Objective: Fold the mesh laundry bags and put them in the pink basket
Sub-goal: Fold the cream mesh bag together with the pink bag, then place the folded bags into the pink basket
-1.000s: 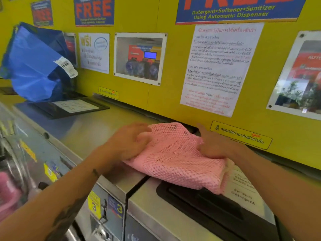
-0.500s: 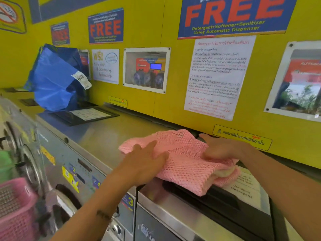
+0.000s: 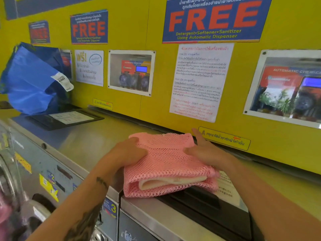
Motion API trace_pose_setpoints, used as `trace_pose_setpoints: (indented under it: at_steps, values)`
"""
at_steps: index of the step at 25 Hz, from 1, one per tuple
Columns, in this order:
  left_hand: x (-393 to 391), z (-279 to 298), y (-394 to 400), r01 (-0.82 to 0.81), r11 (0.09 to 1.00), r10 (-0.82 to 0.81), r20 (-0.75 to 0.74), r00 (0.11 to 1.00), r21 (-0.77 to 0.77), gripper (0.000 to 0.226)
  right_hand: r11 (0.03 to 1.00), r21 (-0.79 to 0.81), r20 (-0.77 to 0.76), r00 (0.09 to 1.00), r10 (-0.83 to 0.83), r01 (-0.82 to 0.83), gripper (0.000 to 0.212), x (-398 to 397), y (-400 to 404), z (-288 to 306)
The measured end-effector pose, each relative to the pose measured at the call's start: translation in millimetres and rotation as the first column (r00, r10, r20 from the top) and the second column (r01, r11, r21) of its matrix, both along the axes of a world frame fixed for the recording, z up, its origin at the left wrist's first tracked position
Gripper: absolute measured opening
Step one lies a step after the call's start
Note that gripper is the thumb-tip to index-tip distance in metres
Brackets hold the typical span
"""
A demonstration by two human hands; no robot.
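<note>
A pink mesh laundry bag (image 3: 166,164) lies folded into a thick bundle on the steel top of the washing machines (image 3: 86,141), its white trim showing at the near fold. My left hand (image 3: 129,152) grips the bundle's left edge with the fingers curled over the top. On the right side, my right hand (image 3: 205,150) holds it, thumb on the mesh and fingers along the far edge. A pink blur at the bottom left edge (image 3: 4,207) may be the pink basket; I cannot tell for sure.
A blue bag (image 3: 29,80) stands on the machine top at far left, over a black detergent lid (image 3: 69,119). Another black lid (image 3: 205,207) lies under the bundle's near right. A yellow wall with posters (image 3: 213,20) rises right behind. Machine fronts drop away at the left.
The mesh bag has been folded over from a loose spread into a compact bundle. My left hand went from pressing on top to gripping the left edge. The pink basket slid almost out of view.
</note>
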State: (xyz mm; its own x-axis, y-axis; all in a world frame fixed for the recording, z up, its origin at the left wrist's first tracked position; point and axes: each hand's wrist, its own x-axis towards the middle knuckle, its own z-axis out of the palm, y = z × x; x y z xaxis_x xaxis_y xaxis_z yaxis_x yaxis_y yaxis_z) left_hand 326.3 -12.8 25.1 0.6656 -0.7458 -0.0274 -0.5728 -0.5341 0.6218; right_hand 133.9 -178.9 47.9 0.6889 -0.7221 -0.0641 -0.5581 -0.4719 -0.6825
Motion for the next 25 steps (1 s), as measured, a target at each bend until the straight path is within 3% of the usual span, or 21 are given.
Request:
trace_pose_setpoints:
  at_steps: [3, 7, 10, 13, 17, 25]
  values:
    - [7.1, -5.8, -1.0, 0.016, 0.999, -0.015, 0.021, 1.0, -0.043, 0.075, 0.998, -0.054, -0.039, 0.999, 0.032, -0.034, 0.081, 6.9, 5.4, -9.2]
    - [-0.5, -24.3, 3.5, 0.028, 0.964, -0.005, 0.085, 0.996, -0.263, 0.069, 0.997, -0.051, 0.037, 0.998, 0.058, -0.056, 0.065, 10.8, 7.3, -18.6]
    - [-8.9, -31.2, 8.0, 0.072, 0.899, -0.008, 0.149, 0.989, -0.432, 0.068, 0.997, -0.022, 0.114, 0.99, 0.081, -0.079, 0.066, 11.2, 12.9, -22.0]
    - [-13.5, -26.6, 13.8, 0.096, 0.854, -0.083, 0.047, 0.995, -0.511, 0.07, 0.997, -0.003, 0.202, 0.977, 0.071, -0.072, 0.066, 12.3, 18.1, -25.9]
    - [-21.0, -24.4, 22.1, -0.004, 0.823, -0.086, -0.131, 0.988, -0.568, 0.061, 0.999, -0.02, 0.289, 0.956, 0.053, -0.049, 0.063, 9.7, 28.6, -22.5]
    - [-62.6, -14.7, 85.8, -0.167, 0.638, -0.032, -0.243, 0.97, -0.752, 0.047, 0.973, -0.23, 0.4, 0.908, 0.127, -0.035, 0.062, -24.7, 94.2, -10.9]
